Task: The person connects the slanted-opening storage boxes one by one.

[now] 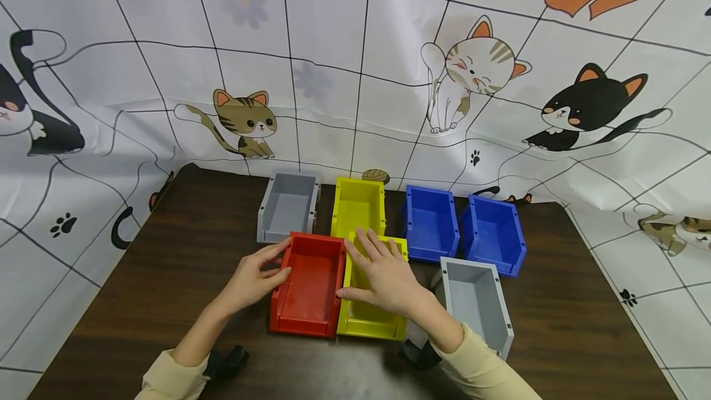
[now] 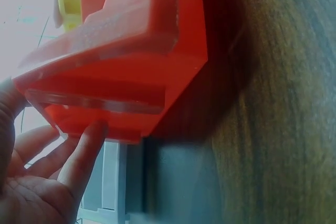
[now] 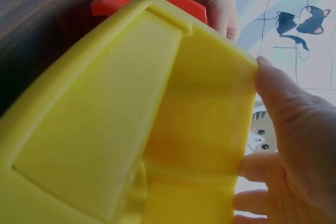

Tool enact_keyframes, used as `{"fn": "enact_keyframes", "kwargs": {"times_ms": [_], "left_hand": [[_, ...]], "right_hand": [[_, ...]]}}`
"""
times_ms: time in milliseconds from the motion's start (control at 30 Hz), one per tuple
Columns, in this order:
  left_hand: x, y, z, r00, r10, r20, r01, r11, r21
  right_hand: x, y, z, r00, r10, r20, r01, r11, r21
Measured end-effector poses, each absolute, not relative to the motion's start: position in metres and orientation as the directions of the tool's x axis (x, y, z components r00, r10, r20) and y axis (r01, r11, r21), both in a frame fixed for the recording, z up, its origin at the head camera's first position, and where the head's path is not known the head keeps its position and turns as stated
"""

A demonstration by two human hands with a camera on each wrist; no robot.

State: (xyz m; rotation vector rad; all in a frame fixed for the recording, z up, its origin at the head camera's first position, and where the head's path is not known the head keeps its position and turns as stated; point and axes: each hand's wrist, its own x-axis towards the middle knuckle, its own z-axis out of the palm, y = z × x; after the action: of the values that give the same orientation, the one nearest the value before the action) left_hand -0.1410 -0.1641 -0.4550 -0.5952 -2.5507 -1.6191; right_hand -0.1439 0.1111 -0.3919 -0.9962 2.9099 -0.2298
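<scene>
Side by side near the table's middle stand a red bin (image 1: 311, 283) and a yellow bin (image 1: 369, 320), both with low front lips. My left hand (image 1: 252, 279) holds the red bin's left wall, thumb at the rim and fingers against the outer side, as the left wrist view shows with the left hand (image 2: 50, 182) beneath the red wall. Over the yellow bin my right hand (image 1: 389, 279) lies spread, its fingers straight. In the right wrist view the thumb and fingertips of the right hand (image 3: 307, 145) touch the yellow bin's rim (image 3: 220, 43).
Behind stand a grey bin (image 1: 289, 205), another yellow bin (image 1: 358, 202) and two blue bins, one left (image 1: 432, 221) and one right (image 1: 494, 236). A second grey bin (image 1: 474, 301) sits beside my right forearm. A cat-patterned cloth (image 1: 333, 79) hangs behind the dark wooden table (image 1: 583, 326).
</scene>
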Motion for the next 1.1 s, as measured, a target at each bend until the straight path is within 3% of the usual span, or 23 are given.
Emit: {"fn": "enact_keyframes", "kwargs": {"times_ms": [533,833,1100], "left_hand": [[-0.138,-0.158,-0.455,-0.922,0.268,0.279,0.373,0.424,0.825],[-0.136,-0.159,-0.453,-0.924,0.244,0.295,0.377,0.446,0.812],[-0.136,-0.158,-0.453,-0.923,0.254,0.290,0.377,0.442,0.814]], "right_hand": [[-0.142,0.110,-0.420,-0.787,-0.617,-0.022,-0.610,0.783,-0.123],[-0.142,0.107,-0.412,-0.783,-0.620,-0.046,-0.607,0.778,-0.163],[-0.146,0.112,-0.416,-0.775,-0.629,0.063,-0.628,0.753,-0.197]]}}
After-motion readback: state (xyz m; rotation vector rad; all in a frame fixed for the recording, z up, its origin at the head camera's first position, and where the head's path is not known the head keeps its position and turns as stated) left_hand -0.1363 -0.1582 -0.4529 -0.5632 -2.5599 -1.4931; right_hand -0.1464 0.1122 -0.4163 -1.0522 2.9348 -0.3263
